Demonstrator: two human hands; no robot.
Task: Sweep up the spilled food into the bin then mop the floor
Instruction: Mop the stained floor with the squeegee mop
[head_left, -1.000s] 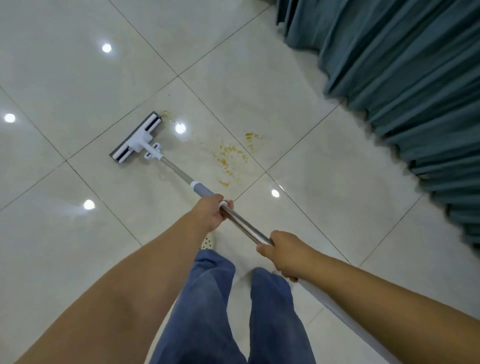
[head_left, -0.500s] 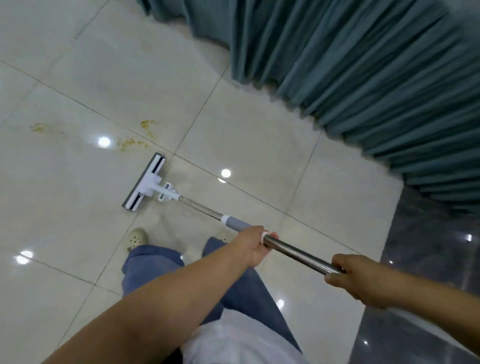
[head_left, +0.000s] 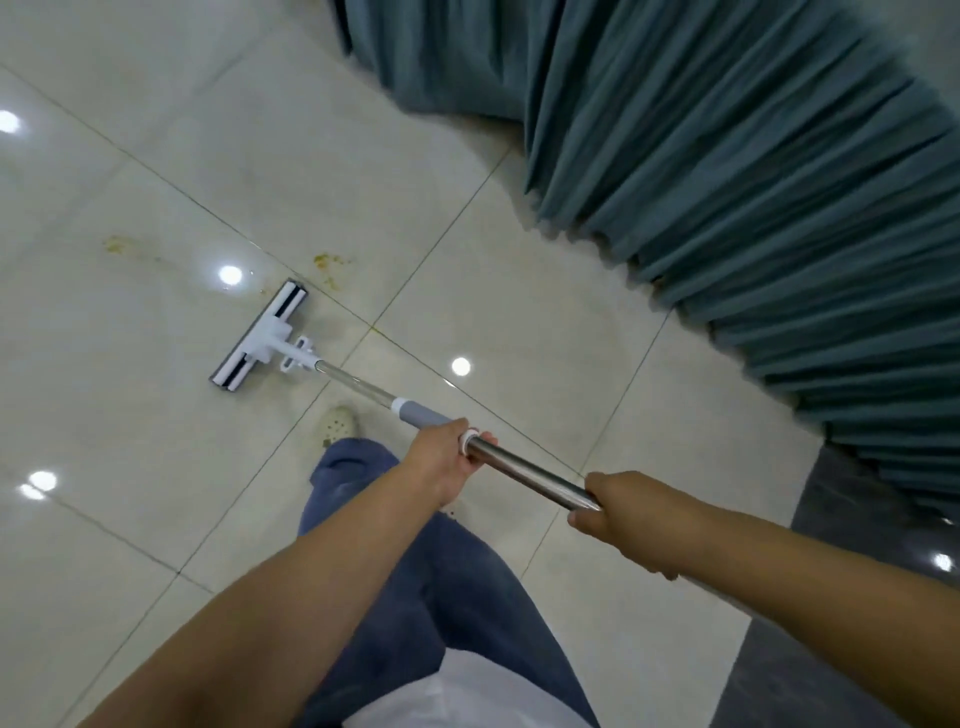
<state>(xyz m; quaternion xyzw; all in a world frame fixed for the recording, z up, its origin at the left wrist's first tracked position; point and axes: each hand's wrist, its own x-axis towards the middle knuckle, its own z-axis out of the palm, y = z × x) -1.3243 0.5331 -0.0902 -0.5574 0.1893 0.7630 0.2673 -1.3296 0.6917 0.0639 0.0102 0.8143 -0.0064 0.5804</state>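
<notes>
Trousers (head_left: 447, 571): blue, straight below the camera. One pale shoe (head_left: 337, 422) stands on the floor just short of the mop's working end.
Right hand (head_left: 623, 514): the nearer of the two. Its fingers are curled tight round the near end of the steel mop handle (head_left: 530, 474), with the thumb tip showing underneath.
Left hand (head_left: 441, 460): further down the same handle, with its fingers wrapped round it where a white collar meets the grey sleeve (head_left: 422, 410). It is the hand closer to the working end, so I judge that it steers the stroke.
Handle line: the long axis slants from the hands at lower right away to the upper left, dropping to the floor.
Mop head (head_left: 258, 338): white and flat on the pale tiled floor (head_left: 493, 270). It lies crosswise to the handle, and its far end reaches a tile joint.
Yellow smear (head_left: 326, 261): just past the far end of the mop head and a little to its right, with a gap between them. A few flecks trail back toward the head. Reaching it likely calls for a short push forward with a swing to the right.
Second smear (head_left: 117, 243): fainter, well off to the left and beyond the head. It probably needs a separate pass.
Curtain (head_left: 727, 182): teal and pleated, with its hem close to the floor on the far right. It is well apart from the mop.
</notes>
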